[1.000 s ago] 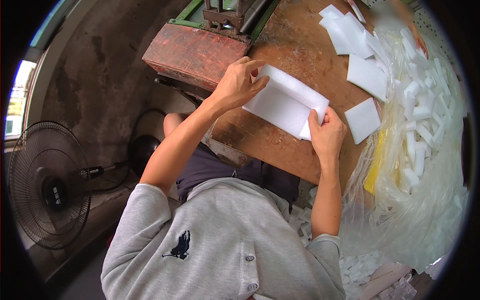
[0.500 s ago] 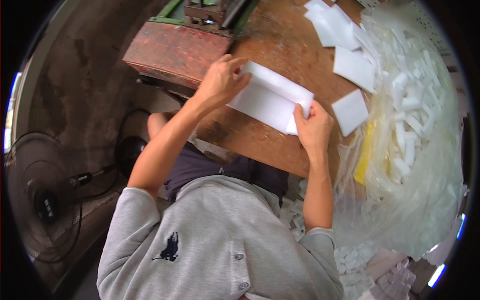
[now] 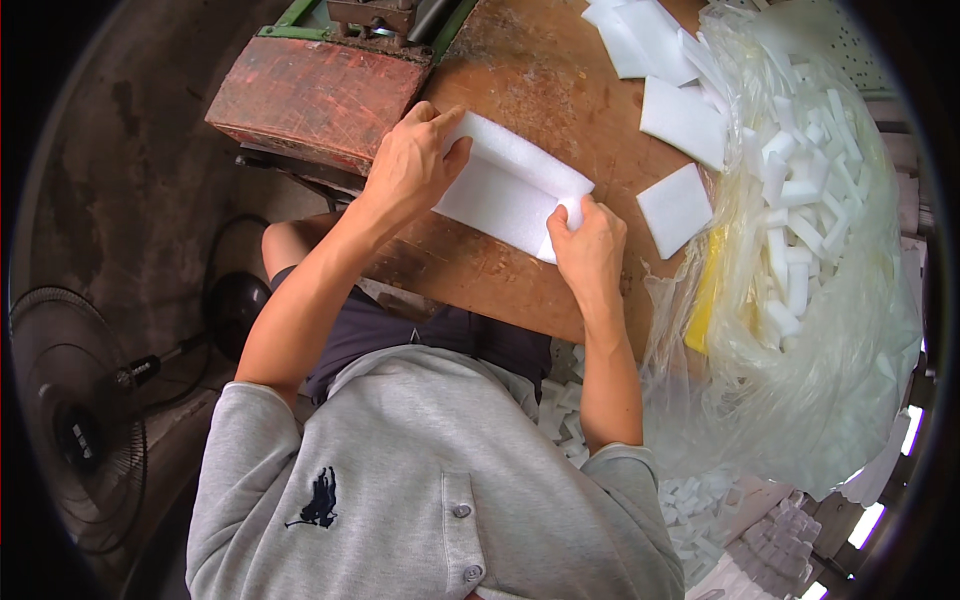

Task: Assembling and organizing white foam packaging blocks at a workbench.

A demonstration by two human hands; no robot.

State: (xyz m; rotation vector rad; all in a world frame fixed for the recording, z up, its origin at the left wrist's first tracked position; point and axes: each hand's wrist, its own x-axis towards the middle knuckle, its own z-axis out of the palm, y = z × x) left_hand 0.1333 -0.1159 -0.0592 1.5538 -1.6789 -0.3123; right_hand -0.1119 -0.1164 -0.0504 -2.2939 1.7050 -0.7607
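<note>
A white foam sheet [image 3: 505,185], with its far long side folded up, lies over the front part of the wooden table. At its left end my left hand [image 3: 415,155] grips the raised edge between thumb and fingers. My right hand [image 3: 590,240] is closed on the right end, where the thumb presses a folded corner. To the right of that hand lies a loose square foam sheet [image 3: 675,208]. Another foam sheet [image 3: 682,122] is farther back, below a loose stack of foam sheets [image 3: 640,40].
A red block-like machine part [image 3: 315,95] adjoins the table [image 3: 520,75] at the left. On the right, a clear plastic bag [image 3: 800,400] holds many white foam pieces; something yellow [image 3: 706,290] shows beside it. A black fan [image 3: 80,430] stands at lower left.
The whole scene has shifted slightly left and up in view. Both hands keep hold of the foam sheet, and its folded shape looks nearly the same.
</note>
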